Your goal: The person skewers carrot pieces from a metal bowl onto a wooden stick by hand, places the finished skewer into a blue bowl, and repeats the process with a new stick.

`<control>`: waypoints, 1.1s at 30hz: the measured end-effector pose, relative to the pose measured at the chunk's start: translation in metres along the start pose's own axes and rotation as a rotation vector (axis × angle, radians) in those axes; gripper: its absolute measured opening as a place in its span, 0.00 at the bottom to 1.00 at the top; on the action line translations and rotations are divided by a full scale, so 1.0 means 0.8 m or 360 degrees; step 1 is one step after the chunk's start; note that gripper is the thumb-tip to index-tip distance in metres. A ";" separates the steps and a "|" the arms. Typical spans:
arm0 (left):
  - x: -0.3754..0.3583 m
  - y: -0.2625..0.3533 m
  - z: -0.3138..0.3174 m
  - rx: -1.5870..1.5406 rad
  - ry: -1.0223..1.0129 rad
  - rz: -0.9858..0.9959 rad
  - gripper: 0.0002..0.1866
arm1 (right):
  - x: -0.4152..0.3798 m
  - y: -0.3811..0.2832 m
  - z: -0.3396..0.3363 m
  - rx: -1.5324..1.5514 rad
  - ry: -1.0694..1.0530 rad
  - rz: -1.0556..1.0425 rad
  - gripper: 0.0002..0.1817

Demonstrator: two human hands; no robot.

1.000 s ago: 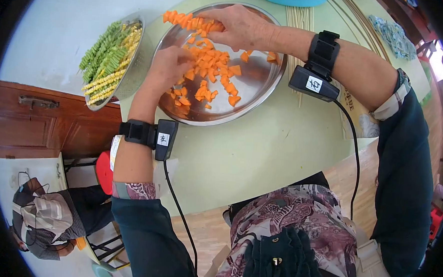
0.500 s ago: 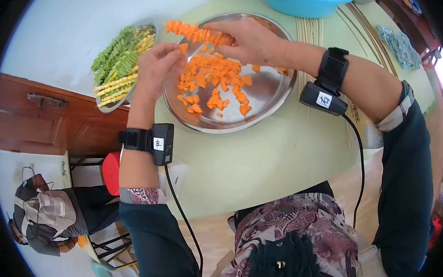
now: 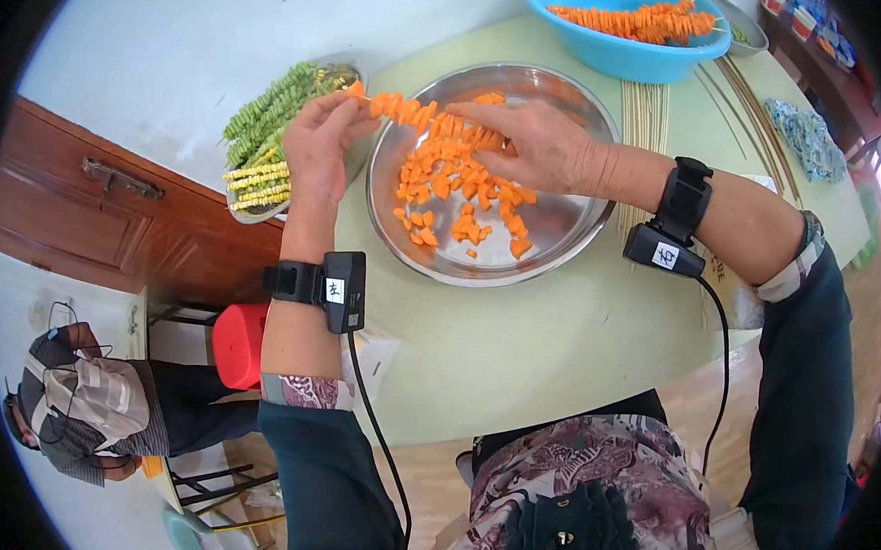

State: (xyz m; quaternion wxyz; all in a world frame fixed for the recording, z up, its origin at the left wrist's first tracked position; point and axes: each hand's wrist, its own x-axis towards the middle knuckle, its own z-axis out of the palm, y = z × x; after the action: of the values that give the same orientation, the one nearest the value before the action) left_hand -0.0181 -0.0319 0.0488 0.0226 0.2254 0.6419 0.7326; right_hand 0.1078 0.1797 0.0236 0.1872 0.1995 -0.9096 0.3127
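Observation:
My right hand (image 3: 552, 149) is closed round a skewer of carrot pieces (image 3: 406, 111), which points left above the bowl. At the skewer's left tip, my left hand (image 3: 318, 147) pinches one orange carrot piece (image 3: 356, 89). A short bare stretch of the stick shows between that piece and the others. Below both hands, a wide steel bowl (image 3: 431, 263) holds many loose carrot chunks (image 3: 441, 183). The near end of the skewer is hidden by my right hand.
Left of the bowl, a metal tray (image 3: 249, 215) carries green and yellow skewers (image 3: 269, 117). A blue basin (image 3: 611, 55) with finished carrot skewers stands at the back. Bare sticks (image 3: 645, 116) lie to the right. A person (image 3: 95, 396) stands at lower left near a red stool (image 3: 241, 344).
The view has shifted, bringing more of the blue basin into sight. My left hand has raised its carrot piece from beneath the skewer to the skewer's tip.

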 end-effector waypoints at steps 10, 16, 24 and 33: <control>-0.002 0.001 0.007 0.0063 -0.0031 0.0036 0.08 | 0.002 0.017 0.011 -0.0077 0.0203 -0.0193 0.26; -0.002 -0.003 0.005 0.0197 -0.0050 0.0126 0.08 | 0.002 -0.001 -0.004 -0.0038 -0.0078 0.0075 0.25; -0.003 -0.005 0.006 0.0513 -0.0057 0.0202 0.08 | -0.001 0.003 0.000 -0.0202 -0.0173 0.0146 0.26; -0.003 -0.004 0.006 0.0523 -0.0074 0.0190 0.10 | 0.001 -0.003 -0.006 -0.0215 -0.0214 0.0180 0.26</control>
State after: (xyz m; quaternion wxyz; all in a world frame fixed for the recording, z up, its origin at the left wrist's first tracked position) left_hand -0.0154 -0.0277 0.0453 -0.0433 0.2805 0.7378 0.6125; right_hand 0.1095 0.1806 0.0288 0.1209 0.1553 -0.9489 0.2466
